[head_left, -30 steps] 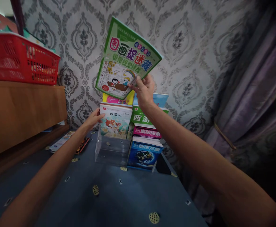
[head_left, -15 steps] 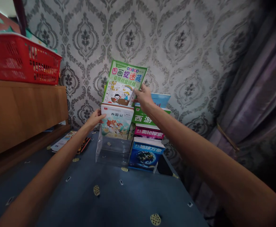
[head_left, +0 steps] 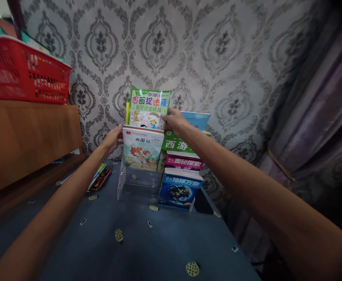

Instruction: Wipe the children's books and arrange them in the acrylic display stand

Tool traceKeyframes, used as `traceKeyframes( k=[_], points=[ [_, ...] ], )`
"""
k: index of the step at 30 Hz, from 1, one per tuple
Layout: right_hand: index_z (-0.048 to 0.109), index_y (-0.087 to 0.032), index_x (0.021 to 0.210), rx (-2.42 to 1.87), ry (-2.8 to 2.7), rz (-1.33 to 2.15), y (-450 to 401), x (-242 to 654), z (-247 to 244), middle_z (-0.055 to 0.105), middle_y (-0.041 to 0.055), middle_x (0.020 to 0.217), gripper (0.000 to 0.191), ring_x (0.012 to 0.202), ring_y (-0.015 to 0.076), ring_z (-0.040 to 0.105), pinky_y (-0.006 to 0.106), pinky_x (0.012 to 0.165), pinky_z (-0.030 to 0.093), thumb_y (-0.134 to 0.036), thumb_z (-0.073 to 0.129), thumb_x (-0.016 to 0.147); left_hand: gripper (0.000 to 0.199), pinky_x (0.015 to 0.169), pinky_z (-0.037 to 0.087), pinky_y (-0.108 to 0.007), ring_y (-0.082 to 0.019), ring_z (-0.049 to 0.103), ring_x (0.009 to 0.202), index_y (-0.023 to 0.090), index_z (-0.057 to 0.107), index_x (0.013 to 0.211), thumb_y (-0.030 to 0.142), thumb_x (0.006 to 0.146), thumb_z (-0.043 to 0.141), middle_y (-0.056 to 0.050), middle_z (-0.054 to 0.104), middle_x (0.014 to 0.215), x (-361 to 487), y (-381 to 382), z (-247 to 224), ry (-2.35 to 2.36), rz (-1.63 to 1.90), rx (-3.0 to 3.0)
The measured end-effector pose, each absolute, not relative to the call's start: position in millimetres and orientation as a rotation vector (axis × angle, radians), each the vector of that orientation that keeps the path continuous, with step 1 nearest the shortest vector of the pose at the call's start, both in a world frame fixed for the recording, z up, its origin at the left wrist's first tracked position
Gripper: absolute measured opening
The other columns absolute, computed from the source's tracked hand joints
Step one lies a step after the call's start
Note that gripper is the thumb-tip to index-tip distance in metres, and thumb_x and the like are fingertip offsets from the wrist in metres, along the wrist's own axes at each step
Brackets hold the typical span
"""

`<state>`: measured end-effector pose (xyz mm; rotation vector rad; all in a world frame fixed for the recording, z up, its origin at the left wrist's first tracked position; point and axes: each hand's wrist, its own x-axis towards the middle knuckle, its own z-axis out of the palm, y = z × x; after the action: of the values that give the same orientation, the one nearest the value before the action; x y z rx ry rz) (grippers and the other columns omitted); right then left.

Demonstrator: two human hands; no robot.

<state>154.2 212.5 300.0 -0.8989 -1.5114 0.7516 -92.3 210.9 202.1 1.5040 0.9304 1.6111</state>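
Note:
A green picture book [head_left: 150,106] with colourful lettering stands upright behind a white storybook [head_left: 143,146], its lower part hidden. My right hand [head_left: 175,121] is closed on the green book's right edge. At the white storybook's upper left edge, my left hand [head_left: 113,139] is closed, fingers bent against the edge and fingertips partly hidden. Both books stand in the upper tier of a clear stepped rack [head_left: 138,191]. To their right are a green book [head_left: 173,144], a magenta book [head_left: 184,161], a blue book with a globe [head_left: 179,191] and a light blue book [head_left: 198,120] at the back.
Several books [head_left: 99,177] lie on the blue patterned cloth [head_left: 136,246] left of the rack. A red basket [head_left: 27,70] sits on a wooden cabinet [head_left: 33,140] at left. Patterned wallpaper [head_left: 223,47] rises behind; a curtain [head_left: 308,125] hangs at right.
The green picture book has moved down behind the white storybook and stands straighter. My right hand went down with it. My left thumb has shifted off the white storybook's front to its edge.

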Motion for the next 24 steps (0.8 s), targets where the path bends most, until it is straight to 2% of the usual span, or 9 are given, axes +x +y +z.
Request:
traceKeyframes(
  k=[4,8,13,16,20,24],
  points=[
    [0.061,-0.018,0.080,-0.966,-1.564,0.805,202.4,151.5,306.3,0.066,0.0028,0.077,0.017,0.062,0.0145,0.061,0.030,0.052,0.060,-0.002,0.059,0.084,0.065,0.067,0.047,-0.029,-0.021,0.064,0.080,0.018,0.067,0.079,0.082,0.073,0.053,-0.007,0.072,0.083,-93.6,218.5,191.9,0.990,1.587,1.439],
    [0.061,-0.017,0.074,-1.091,-1.636,0.836,198.8,147.5,311.2,0.057,0.0001,0.063,0.022,0.055,0.0132,0.056,0.034,0.054,0.063,0.003,0.058,0.082,0.072,0.066,0.047,-0.029,-0.022,0.065,0.079,0.019,0.068,0.075,0.087,0.072,0.047,-0.007,0.072,0.078,-96.0,222.0,179.6,1.038,1.529,1.433],
    [0.062,-0.019,0.071,-1.144,-1.706,0.825,207.0,147.0,313.1,0.044,-0.0054,0.050,0.022,0.044,0.0097,0.045,0.029,0.044,0.060,0.000,0.072,0.075,0.067,0.065,0.049,-0.030,-0.023,0.066,0.077,0.018,0.068,0.075,0.083,0.069,0.056,-0.008,0.072,0.072,-97.7,224.6,175.0,1.111,1.520,1.503],
    [0.063,-0.019,0.074,-1.188,-1.742,0.819,207.1,148.7,316.2,0.044,-0.0063,0.049,0.020,0.044,0.0096,0.044,0.030,0.042,0.060,-0.004,0.076,0.075,0.065,0.064,0.051,-0.031,-0.024,0.067,0.076,0.018,0.069,0.076,0.081,0.068,0.059,-0.009,0.072,0.071,-98.3,227.2,177.4,1.108,1.517,1.563],
    [0.064,-0.018,0.077,-1.207,-1.792,0.791,201.4,151.4,324.9,0.053,-0.0026,0.054,0.013,0.048,0.0118,0.051,0.037,0.051,0.063,-0.011,0.075,0.080,0.060,0.060,0.051,-0.031,-0.025,0.068,0.073,0.018,0.072,0.083,0.075,0.073,0.057,-0.009,0.073,0.071,-98.2,232.7,180.7,1.144,1.517,1.593],
    [0.063,-0.017,0.085,-1.162,-1.787,0.626,200.3,154.1,334.0,0.060,0.0012,0.062,0.005,0.055,0.0150,0.059,0.032,0.050,0.061,-0.015,0.068,0.087,0.052,0.056,0.050,-0.029,-0.024,0.068,0.066,0.016,0.073,0.088,0.064,0.079,0.056,-0.009,0.072,0.066,-98.0,239.2,185.2,1.198,1.508,1.610]
  ],
)
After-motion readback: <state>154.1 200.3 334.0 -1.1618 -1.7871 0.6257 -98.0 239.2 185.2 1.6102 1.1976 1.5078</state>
